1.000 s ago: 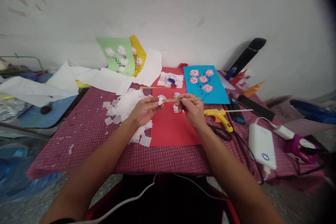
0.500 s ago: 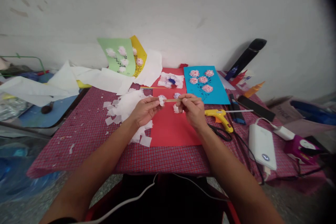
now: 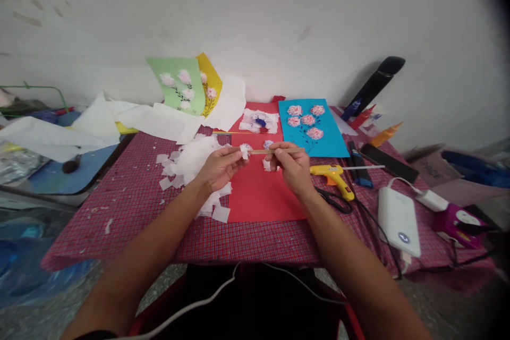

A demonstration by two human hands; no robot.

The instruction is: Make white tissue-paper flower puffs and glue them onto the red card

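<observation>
My right hand grips a thin wooden stick that points left. At the stick's left tip is a small white tissue piece, pinched between the thumb and fingers of my left hand. Both hands are above a red paper sheet. On the sheet, just beyond the hands, are small white tissue flowers with purple specks; my hands partly cover others. A pile of white tissue squares lies to the left of the sheet, beside my left hand.
A blue card with pink flowers lies at the back right, near a yellow glue gun. A paint-stained tissue rests behind my hands. Green card leans on the wall. A white power bank sits at right.
Both hands stay almost in place, still holding the stick and tissue piece. The view has shifted very slightly.
</observation>
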